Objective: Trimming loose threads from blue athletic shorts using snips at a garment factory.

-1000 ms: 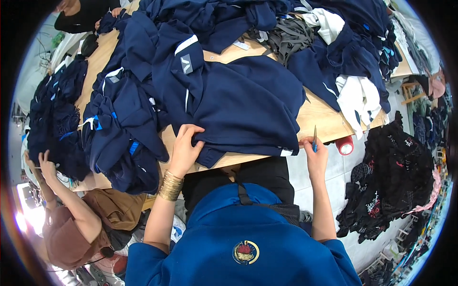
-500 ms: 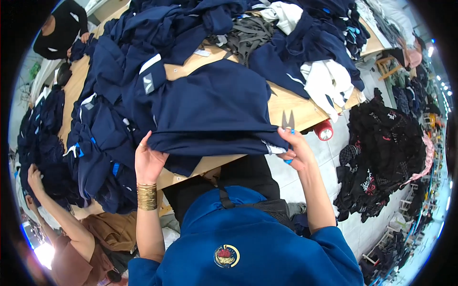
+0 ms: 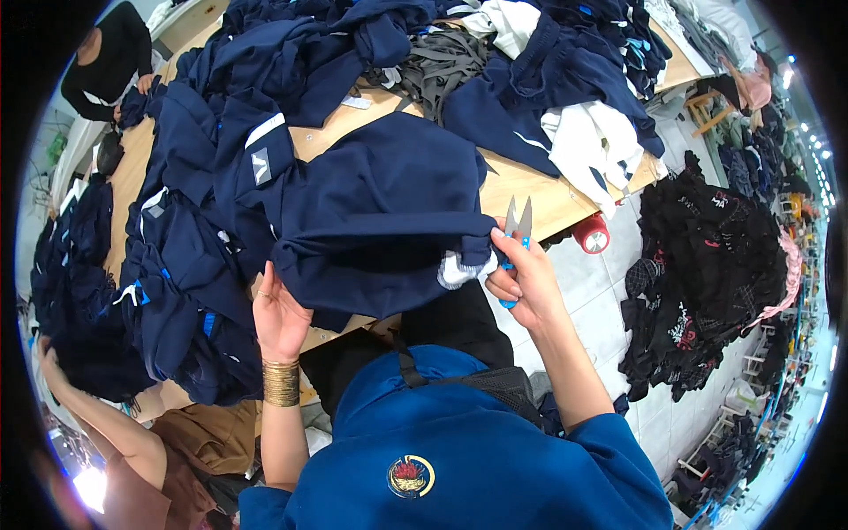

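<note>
A navy garment [image 3: 380,177] lies partly on the table, its near opening lifted toward me and gaping. White-and-grey striped fabric [image 3: 461,269] shows inside the opening at its right end. My left hand [image 3: 281,318], palm up, holds the garment's left edge, with the fingers partly hidden under the cloth. My right hand [image 3: 527,276] pinches the right edge between thumb and fingers. It also keeps a pair of scissors [image 3: 519,216] with blue handles in the palm, blades apart and pointing away from me.
Navy garments [image 3: 194,256] heap along the left and far table. Grey strips [image 3: 442,66] and white cloth [image 3: 596,146] lie beyond. A red cylinder [image 3: 592,234] stands beside the table; black garments [image 3: 685,291] pile on the right floor. Co-workers' arms [image 3: 106,428] are at left.
The opening's near edge has dropped and gapes wider, showing more striped fabric. My right hand has shifted left, and the scissors show more fully. The lower-left co-worker's hand has moved left.
</note>
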